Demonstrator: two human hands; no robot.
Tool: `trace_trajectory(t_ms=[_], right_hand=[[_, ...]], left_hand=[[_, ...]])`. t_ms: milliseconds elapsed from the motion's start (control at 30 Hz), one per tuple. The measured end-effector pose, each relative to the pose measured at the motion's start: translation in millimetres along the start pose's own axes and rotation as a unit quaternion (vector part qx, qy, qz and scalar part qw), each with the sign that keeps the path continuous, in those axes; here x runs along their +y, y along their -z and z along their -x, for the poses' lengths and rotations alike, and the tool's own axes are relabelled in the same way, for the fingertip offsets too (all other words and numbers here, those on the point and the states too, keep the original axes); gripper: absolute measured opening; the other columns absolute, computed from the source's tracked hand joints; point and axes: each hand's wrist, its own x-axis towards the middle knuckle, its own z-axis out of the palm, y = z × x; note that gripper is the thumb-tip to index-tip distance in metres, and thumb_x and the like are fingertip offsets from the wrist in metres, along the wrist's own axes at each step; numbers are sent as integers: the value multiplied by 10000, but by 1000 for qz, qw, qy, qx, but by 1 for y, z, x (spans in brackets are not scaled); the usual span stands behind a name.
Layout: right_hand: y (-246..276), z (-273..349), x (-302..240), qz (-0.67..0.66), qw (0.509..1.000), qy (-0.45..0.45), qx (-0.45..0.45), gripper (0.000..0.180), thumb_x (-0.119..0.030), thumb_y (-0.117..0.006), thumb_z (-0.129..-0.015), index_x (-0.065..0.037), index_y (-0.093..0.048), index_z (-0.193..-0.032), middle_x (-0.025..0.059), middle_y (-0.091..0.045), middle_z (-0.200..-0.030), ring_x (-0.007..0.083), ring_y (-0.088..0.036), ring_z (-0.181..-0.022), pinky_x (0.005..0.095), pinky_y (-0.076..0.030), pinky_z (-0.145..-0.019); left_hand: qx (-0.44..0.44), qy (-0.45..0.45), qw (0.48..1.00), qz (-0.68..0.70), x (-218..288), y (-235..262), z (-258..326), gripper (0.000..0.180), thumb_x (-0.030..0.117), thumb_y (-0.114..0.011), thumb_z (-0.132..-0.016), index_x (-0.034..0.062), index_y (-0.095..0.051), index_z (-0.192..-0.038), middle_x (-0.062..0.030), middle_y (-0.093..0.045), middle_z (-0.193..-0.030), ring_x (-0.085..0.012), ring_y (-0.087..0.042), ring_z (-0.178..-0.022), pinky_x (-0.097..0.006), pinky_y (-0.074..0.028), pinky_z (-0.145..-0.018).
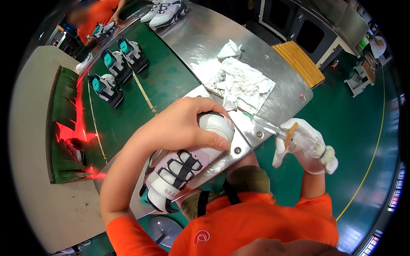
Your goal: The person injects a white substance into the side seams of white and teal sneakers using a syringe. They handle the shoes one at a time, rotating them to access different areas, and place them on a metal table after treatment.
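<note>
A white and pale pink sneaker point(164, 185) with black lacing lies at the metal table's near edge, toe pointing away from me. My bare left hand point(181, 123) is wrapped over its toe end, thumb on one side and fingers round the other. My right hand point(305, 143), in a white glove, holds a clear syringe point(269, 126) with a green tip and a tan flange. The tip points left, toward the shoe's toe, with a gap between them. A crumpled white cloth point(245, 81) lies on the metal top just beyond the tip.
Several grey, black and teal sneakers point(115, 66) stand on the green conveyor belt point(160, 57). At its far end a co-worker in orange point(96, 19) handles a shoe. A white pair point(166, 13) sits at the back. Left, red light glows under green flaps point(64, 98). A round stool point(164, 228) stands below.
</note>
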Motion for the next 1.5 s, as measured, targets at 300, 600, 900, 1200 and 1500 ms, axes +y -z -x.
trace_trajectory(t_ms=[300,600,900,1200,1500], right_hand=[[-9,-10,-2,13,998,-53,9,1078,-487,-803,-414,133,-439,-1218,282,-627,-852,408,-683,-700,464,-587,-603],[-12,-16,1,-33,999,-32,-14,1053,-494,-799,-450,132,-454,-1224,292,-614,-852,429,-674,-731,504,-588,-628],[-18,-15,-19,93,988,-113,55,990,-498,-799,-497,120,-471,-1197,266,-614,-838,406,-676,-696,479,-585,-600],[-39,-39,2,55,990,129,29,765,-294,-777,-729,80,-432,-1300,178,-577,-1016,304,-624,-938,453,-532,-844],[-57,-72,7,377,915,140,-24,999,-187,-869,-509,-1,-381,-1360,119,-592,-1156,244,-629,-1026,348,-487,-916]], left_hand=[[-20,8,999,-31,-2,-7,-12,550,196,-906,-642,0,-660,-1094,-79,-669,-974,-152,-637,-889,-282,-509,-784],[-22,-1,1000,-15,-3,-7,-13,508,163,-898,-654,9,-666,-1079,-61,-667,-945,-141,-645,-867,-270,-519,-767],[-30,6,1000,-6,-3,-8,-10,497,138,-886,-656,10,-664,-1082,-68,-670,-940,-143,-647,-869,-277,-523,-763],[-37,-42,998,-19,-2,-5,-5,515,189,-890,-655,4,-669,-1082,-75,-678,-928,-134,-635,-849,-270,-512,-753],[-8,-31,999,-40,0,-5,7,627,315,-863,-658,-33,-647,-1132,-131,-667,-843,-167,-649,-704,-301,-515,-643]])
